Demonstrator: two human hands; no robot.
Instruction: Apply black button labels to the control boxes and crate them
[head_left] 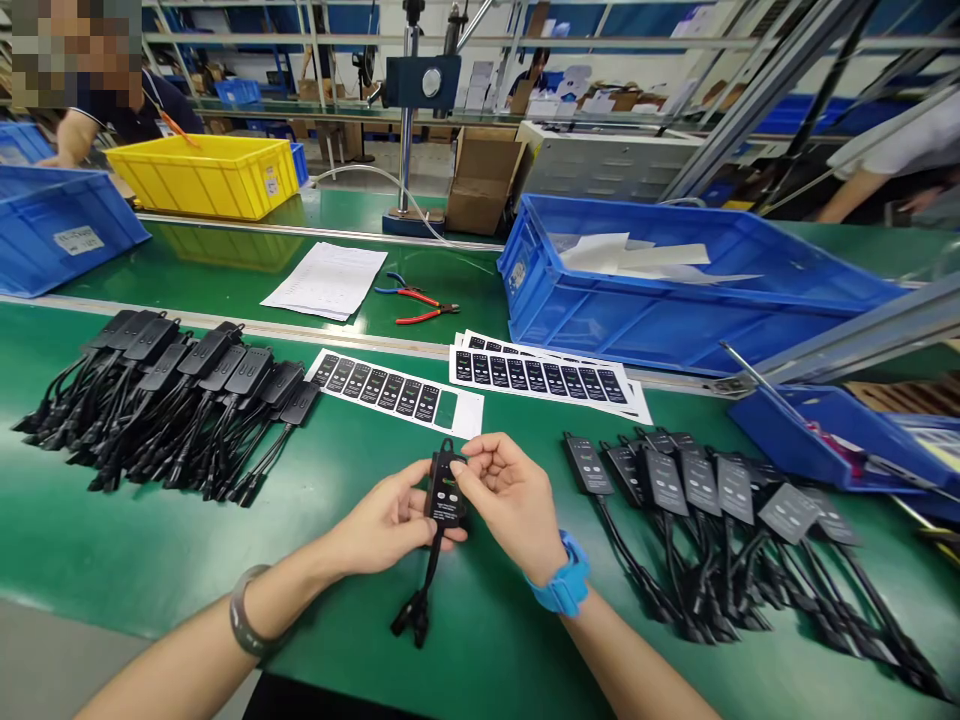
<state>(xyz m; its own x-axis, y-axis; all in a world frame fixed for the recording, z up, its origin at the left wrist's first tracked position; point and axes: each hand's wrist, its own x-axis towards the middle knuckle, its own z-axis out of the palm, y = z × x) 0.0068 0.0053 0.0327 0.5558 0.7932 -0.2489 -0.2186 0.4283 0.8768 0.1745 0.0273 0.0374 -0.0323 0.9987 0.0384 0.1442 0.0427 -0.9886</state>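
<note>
My left hand (386,525) grips a small black controller box (446,492) with a short black cable (421,590) hanging from it down to the green table. My right hand (510,500) pinches the box's upper edge with thumb and forefinger pressed on its face, where a dark label sits. Just beyond my hands lies a white sticker sheet (397,390) with a row of black labels and one empty slot. More label sheets (544,378) lie to its right.
A pile of black cabled boxes (172,395) lies at the left and a labelled row (720,500) at the right. Behind stand blue bins (675,290), a yellow bin (206,175), papers (328,280), red pliers (420,303) and a press stand (409,120). Other people work at the far side.
</note>
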